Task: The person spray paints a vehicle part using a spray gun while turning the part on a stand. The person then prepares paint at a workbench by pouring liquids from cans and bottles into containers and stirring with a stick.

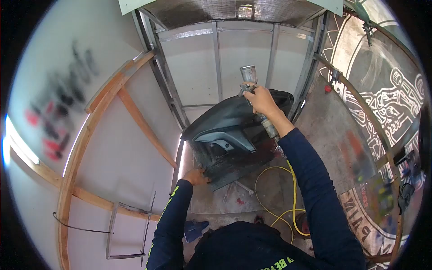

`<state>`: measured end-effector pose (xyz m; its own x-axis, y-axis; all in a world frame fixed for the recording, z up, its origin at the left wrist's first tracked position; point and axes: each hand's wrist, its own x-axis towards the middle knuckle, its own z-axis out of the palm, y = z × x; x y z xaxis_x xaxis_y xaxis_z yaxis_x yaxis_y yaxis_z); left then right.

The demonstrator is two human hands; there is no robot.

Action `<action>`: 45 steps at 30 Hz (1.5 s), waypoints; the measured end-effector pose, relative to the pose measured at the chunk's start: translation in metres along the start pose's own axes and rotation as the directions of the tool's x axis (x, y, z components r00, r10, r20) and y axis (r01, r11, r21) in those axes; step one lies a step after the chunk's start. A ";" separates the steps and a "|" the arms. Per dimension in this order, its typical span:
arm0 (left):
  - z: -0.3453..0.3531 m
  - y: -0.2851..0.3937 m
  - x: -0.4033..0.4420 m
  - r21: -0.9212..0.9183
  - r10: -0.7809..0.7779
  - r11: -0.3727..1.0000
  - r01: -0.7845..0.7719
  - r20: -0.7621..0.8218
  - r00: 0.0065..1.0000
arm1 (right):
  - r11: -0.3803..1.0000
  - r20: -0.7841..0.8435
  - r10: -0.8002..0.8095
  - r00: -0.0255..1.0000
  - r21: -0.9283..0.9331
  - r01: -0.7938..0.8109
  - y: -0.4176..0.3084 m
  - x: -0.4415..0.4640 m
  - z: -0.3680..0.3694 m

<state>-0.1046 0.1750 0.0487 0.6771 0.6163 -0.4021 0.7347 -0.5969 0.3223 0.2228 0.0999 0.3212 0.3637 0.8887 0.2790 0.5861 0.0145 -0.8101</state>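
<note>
My right hand (262, 100) is closed around a spray gun (245, 87), held up above a dark plastic vehicle panel. The gun's metal cup (248, 73) points upward. The panel (225, 121) is curved and matte black, with a grey inset (227, 137) along its lower side. It rests on a dark flat board (231, 170). At the board's left edge is my left hand (195, 177), its fingers curled on that edge. A yellow air hose (294, 184) runs down from below my right hand.
A metal frame with white panels (243, 58) stands behind the vehicle panel. Wooden beams (148, 128) and a thin metal frame (130, 231) are on the left. To the right, a grey sheet (335, 130) leans near a black-and-white painted wall (396, 96). The hose loops across the floor.
</note>
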 end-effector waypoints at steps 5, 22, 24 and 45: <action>0.000 -0.003 0.003 -0.004 0.014 1.000 -0.014 0.000 1.000 | 1.000 -0.060 0.020 0.998 -0.016 -0.021 0.012 0.001 -0.023; -0.013 0.003 0.001 -0.066 -0.039 0.997 0.041 0.026 0.999 | 0.925 -0.379 -0.068 0.923 -0.370 -0.084 0.071 -0.004 -0.099; -0.010 0.002 0.000 -0.074 -0.042 0.996 0.044 0.040 0.998 | 0.850 -0.464 -0.136 0.875 -0.508 -0.138 0.077 -0.008 -0.100; 0.015 -0.010 0.007 -0.026 0.039 0.999 -0.042 -0.084 0.996 | 0.981 -0.106 -0.106 0.989 -0.173 0.087 -0.011 -0.029 0.021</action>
<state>-0.1077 0.1771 0.0299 0.7066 0.6335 -0.3153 0.7067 -0.6087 0.3606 0.1905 0.0831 0.3116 0.3742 0.8285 0.4167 0.7320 0.0120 -0.6812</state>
